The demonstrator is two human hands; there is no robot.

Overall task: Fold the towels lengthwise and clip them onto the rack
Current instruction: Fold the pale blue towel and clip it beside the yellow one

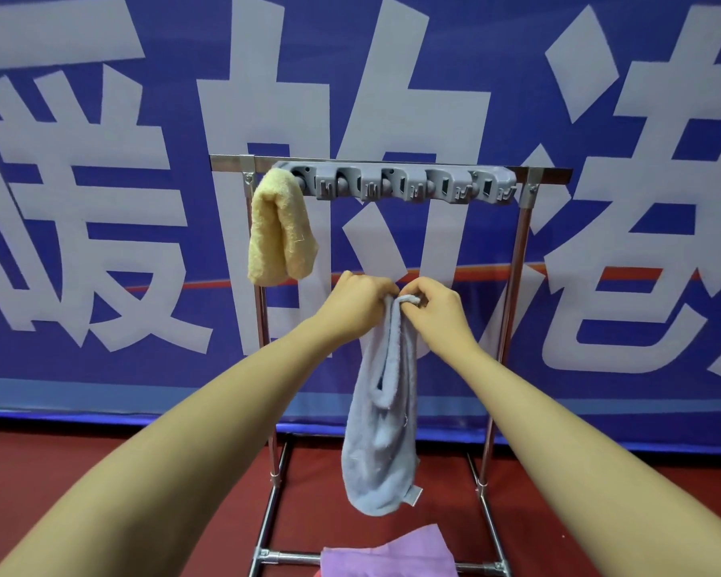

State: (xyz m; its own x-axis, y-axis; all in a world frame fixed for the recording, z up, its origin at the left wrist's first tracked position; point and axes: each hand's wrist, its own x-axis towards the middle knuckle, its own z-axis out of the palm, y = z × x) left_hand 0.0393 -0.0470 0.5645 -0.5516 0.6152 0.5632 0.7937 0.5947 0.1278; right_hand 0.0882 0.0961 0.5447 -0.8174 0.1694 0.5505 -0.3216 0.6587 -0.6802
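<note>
My left hand (pixel 356 304) and right hand (pixel 438 310) are covering the top fold of the blue towel (pixel 381 443). The bottom edge is cutting off the purple towel (pixel 386 555), and the yellow towel (pixel 277 229) is hiding its clip.

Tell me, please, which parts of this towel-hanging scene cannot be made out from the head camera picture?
- Purple towel: cut off by the bottom edge, so its full shape is unknown.
- Top fold of the blue towel: bunched inside the left hand and right hand, whose fingers hide it.
- Clip holding the yellow towel: covered by the towel itself.
- Rack base: its front feet run out of frame.
</note>
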